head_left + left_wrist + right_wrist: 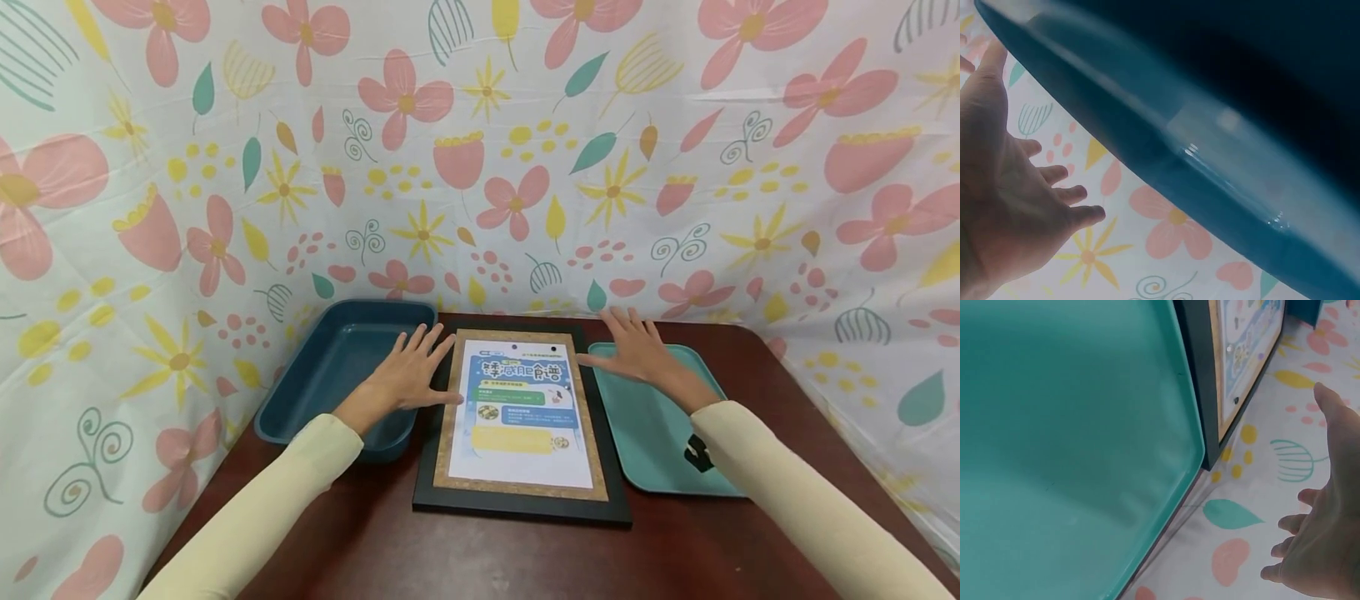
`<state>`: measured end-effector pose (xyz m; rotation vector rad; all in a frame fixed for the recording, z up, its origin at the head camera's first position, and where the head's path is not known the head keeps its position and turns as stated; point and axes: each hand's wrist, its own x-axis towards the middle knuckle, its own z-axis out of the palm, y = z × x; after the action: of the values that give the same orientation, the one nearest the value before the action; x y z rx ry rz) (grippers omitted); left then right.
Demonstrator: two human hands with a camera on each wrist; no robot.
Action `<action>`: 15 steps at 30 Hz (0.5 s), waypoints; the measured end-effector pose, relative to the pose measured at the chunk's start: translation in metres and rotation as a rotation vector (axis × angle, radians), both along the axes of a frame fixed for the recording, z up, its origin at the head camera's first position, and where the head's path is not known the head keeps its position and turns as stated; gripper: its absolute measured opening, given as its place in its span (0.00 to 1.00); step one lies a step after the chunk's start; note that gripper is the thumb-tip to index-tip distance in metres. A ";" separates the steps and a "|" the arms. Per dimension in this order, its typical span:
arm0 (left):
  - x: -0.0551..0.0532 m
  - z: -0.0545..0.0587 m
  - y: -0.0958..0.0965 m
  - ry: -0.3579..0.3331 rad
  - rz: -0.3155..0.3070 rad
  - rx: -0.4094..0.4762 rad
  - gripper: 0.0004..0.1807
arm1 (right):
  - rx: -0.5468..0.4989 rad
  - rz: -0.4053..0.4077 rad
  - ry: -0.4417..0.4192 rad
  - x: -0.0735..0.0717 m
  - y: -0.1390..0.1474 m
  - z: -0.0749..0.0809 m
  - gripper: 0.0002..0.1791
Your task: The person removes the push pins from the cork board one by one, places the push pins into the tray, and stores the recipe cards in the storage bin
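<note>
Between my two hands lies a black-framed cork board point(442, 479) with a printed sheet point(517, 467) on it, held by dark pins along its top. My left hand point(405, 371) hovers with spread fingers over the right side of a dark blue basin point(315, 375), its thumb overlapping the board's left edge in the head view. My right hand point(633, 350) spreads its fingers above the far left part of a teal tray point(645, 433); its thumb points toward the board's right edge. Both hands hold nothing. The left wrist view shows the basin wall point(1166, 156) beside the left hand point(1016, 187).
A dark reddish-brown table point(480, 558) carries all of these. White cloth point(525, 275) printed with flowers and leaves hangs behind the table and along both sides. A small black strap piece point(697, 452) shows at the right wrist, over the tray.
</note>
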<state>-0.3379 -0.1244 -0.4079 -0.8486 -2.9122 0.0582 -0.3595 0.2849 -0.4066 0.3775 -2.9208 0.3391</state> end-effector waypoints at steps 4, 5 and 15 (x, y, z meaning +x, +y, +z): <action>-0.001 -0.002 0.005 -0.010 -0.006 -0.020 0.60 | -0.003 0.016 -0.018 -0.003 -0.008 -0.001 0.59; -0.001 -0.003 0.006 -0.015 -0.008 -0.025 0.60 | -0.002 0.020 -0.018 -0.004 -0.009 -0.002 0.60; 0.000 -0.007 0.019 -0.106 -0.017 -0.036 0.59 | -0.021 0.083 0.012 -0.013 -0.028 -0.011 0.58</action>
<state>-0.3375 -0.1053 -0.4146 -0.9082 -3.0108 0.0660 -0.3729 0.2572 -0.4174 0.4966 -2.8935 0.3769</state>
